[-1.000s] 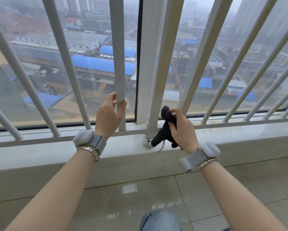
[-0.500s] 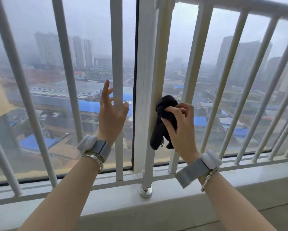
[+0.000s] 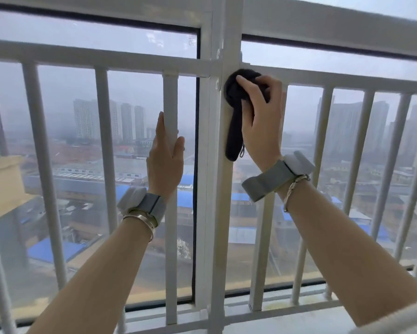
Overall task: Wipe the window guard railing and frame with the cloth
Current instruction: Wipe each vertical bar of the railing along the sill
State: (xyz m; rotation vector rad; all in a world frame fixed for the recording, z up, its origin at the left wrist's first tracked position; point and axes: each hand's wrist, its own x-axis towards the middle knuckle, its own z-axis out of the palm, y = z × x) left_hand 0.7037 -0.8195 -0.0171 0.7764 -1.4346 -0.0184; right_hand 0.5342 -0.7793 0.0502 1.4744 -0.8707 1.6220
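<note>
**A:** The window guard railing (image 3: 130, 60), white painted metal with a flat top rail and upright bars, where does it stand?

**B:** Straight in front of me, filling the view, just inside the white window frame (image 3: 204, 165) and its glass. A thick white square post (image 3: 226, 213) runs up the middle of the railing; I'll place everything from that post.

**A:** And the cloth?

**B:** The black soft cloth (image 3: 236, 109) is bunched against the post, right where the post meets the top rail. One end of it hangs down along the post's face.

**A:** What is your right hand doing?

**B:** My right hand (image 3: 260, 121) grips the cloth, fingers curled over the bunched part and pressing it onto the post.

**A:** Your left?

**B:** My left hand (image 3: 165, 155) is on the first upright bar (image 3: 170, 237) left of the post, about halfway up. The fingers lie nearly straight along the bar and the thumb wraps its other side, so it loosely holds the bar.

**A:** Anything on your wrists?

**B:** A grey strap band (image 3: 142, 204) and a thin metal bangle (image 3: 142, 219) on the left; the same pair on the right.

**A:** Beyond the glass?

**B:** Hazy tower blocks and blue roofs below.
</note>
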